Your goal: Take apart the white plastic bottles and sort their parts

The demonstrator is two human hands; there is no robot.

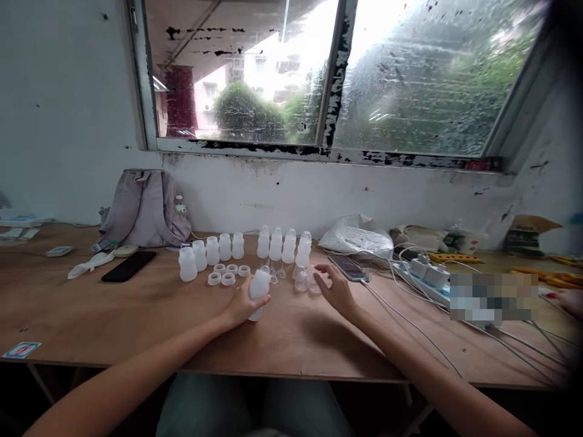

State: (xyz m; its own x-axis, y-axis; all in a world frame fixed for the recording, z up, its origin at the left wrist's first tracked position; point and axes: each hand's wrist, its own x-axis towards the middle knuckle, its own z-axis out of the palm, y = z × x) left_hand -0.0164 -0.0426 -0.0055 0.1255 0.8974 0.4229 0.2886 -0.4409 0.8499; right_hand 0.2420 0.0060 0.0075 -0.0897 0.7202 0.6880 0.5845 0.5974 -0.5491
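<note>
My left hand (pixel 239 303) is wrapped around a frosted white baby bottle (pixel 259 290), held tilted above the table. My right hand (pixel 336 290) has its fingers curved and apart, close to several clear bottle caps (pixel 300 284); whether a fingertip touches one I cannot tell. Just behind the held bottle stand clear bottle nipples (pixel 281 272). White collar rings (pixel 228 278) lie to its left in a group. Farther back, open-topped bottles (pixel 212 250) form a slanting row on the left, and several capped bottles (pixel 288 246) stand on the right.
A wooden table (pixel 136 321) runs below a window. On the left are a grey backpack (pixel 141 209) and a black phone (pixel 129 266). To the right lie a plugged-in phone (pixel 348 267), a plastic bag (pixel 357 237), a power strip (pixel 423 280) and loose cables. Part of another hand (pixel 571 300) shows far right.
</note>
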